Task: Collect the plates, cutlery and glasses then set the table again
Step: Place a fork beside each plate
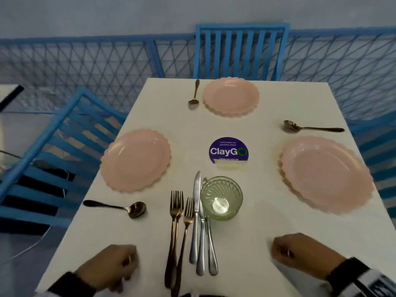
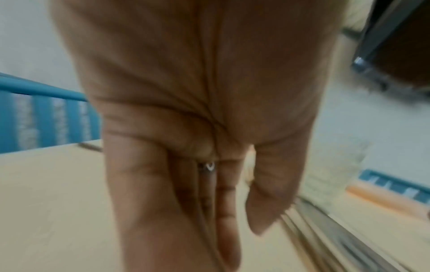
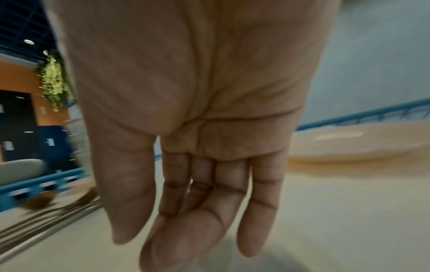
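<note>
Three pink scalloped plates lie on the white table (image 1: pixel 267 221): one at the left (image 1: pixel 135 160), one at the far end (image 1: pixel 231 95), one at the right (image 1: pixel 325 174). A green glass (image 1: pixel 221 198) stands near the middle. Beside it lie bronze forks (image 1: pixel 177 232) and silver knives (image 1: pixel 201 232) in a bundle. Single spoons lie at the near left (image 1: pixel 120 207), far side (image 1: pixel 194 93) and far right (image 1: pixel 310 127). My left hand (image 1: pixel 128 261) (image 2: pixel 209 202) is left of the cutlery and holds nothing. My right hand (image 1: pixel 280 251) (image 3: pixel 197 211) is right of it, also with nothing in it, fingers relaxed.
A round purple sticker (image 1: pixel 228 151) marks the table's centre. Blue slatted chairs stand at the far end (image 1: pixel 241 50), the left (image 1: pixel 53 146) and the right (image 1: pixel 381 146). A blue mesh fence (image 1: pixel 85 67) runs behind. A cable trails on the floor at the left.
</note>
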The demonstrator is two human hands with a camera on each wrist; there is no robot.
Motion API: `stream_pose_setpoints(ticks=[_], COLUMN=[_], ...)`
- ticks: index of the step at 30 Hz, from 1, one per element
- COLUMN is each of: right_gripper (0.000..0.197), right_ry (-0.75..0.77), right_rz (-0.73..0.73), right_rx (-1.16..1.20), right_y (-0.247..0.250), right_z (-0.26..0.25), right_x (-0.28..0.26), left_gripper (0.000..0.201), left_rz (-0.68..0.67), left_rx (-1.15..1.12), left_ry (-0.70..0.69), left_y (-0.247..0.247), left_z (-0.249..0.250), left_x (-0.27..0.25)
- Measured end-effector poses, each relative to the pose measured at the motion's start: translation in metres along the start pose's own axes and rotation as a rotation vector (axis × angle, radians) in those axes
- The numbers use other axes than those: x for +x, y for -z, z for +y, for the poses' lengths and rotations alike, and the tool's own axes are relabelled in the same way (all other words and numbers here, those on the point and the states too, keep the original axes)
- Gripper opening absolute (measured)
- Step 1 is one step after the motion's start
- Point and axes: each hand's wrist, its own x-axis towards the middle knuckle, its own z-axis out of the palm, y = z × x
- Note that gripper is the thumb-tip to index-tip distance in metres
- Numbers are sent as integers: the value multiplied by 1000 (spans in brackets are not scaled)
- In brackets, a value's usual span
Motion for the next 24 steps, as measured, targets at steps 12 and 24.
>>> stream_pose_setpoints(ticks=[12,24], right_gripper=[29,33], right_ry=[150,85], right_rz=[103,94], right_rx=[-114,-101], right_y=[-4,-5], right_z=[-156,-170], right_x=[93,115], left_gripper=[32,38], left_rz=[304,210], left_rx=[-26,32], left_ry=[-148,-289], left_y=[-22,-10], left_z=[74,80], left_x=[58,57])
